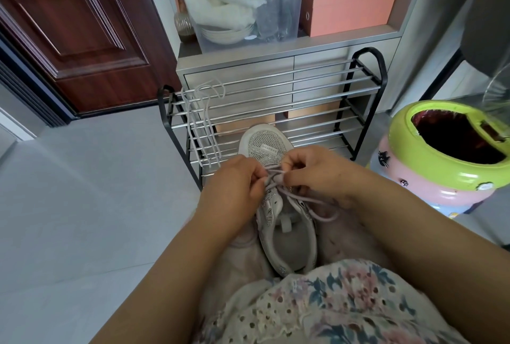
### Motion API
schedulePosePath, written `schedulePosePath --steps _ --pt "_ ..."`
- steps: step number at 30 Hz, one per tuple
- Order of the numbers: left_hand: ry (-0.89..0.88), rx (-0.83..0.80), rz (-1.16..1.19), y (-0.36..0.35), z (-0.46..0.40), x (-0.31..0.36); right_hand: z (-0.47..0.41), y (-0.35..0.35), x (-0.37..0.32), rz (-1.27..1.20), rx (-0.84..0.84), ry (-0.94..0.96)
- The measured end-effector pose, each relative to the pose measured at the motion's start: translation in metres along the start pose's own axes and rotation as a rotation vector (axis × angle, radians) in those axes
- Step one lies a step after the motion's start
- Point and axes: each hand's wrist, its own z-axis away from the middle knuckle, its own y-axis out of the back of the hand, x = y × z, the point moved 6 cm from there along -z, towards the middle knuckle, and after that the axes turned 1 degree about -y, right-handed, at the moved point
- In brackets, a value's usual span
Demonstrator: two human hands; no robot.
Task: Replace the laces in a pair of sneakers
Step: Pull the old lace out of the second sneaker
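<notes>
A pale grey sneaker [287,236] with glittery trim lies on my lap, toe pointing away toward the rack. A lilac lace [311,200] is threaded through its eyelets, and one loose end trails off to the right. My left hand [234,189] pinches the lace at the tongue. My right hand [323,172] pinches another strand of the same lace just beside it. Both hands meet over the upper eyelets. Another pale lace [202,123] hangs in loops over the left end of the shoe rack.
A black and chrome shoe rack [311,111] stands directly ahead on the grey tiled floor. A green and pink bin [441,161] sits at the right. Behind the rack is a grey cabinet with a clear storage tub [248,4] and pink boxes [350,9]. A dark red door [77,26] is at the left.
</notes>
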Motion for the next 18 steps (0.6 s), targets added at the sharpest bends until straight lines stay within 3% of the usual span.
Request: schedulePosePath --steps 7,18 --pt "0.052 -0.064 0.157 0.007 -0.001 0.000 -0.001 0.010 0.003 -0.186 0.051 0.036" --pt "0.078 0.079 0.323 0.011 0.008 -0.002 -0.005 0.010 0.007 -0.162 0.118 0.059"
